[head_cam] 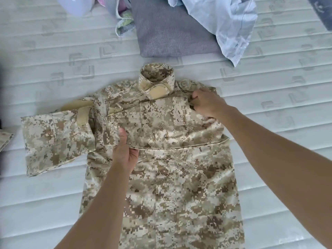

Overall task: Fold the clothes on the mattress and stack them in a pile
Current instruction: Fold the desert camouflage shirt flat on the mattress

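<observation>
Bright, even daylight with soft, faint shadows; slight overall softness, and wide-angle bending toward the frame edges.

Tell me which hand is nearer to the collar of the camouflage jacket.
The right hand. It grips the jacket at the shoulder, just beside the collar. The left hand pinches the folded sleeve lower down, at the chest, farther from the collar.

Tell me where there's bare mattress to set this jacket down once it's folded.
The mattress is bare right of the camouflage jacket, and on the near left below its folded sleeve. The far middle is crowded: a grey folded cloth and a pale blue garment lie there. Both hands grip the jacket.
</observation>
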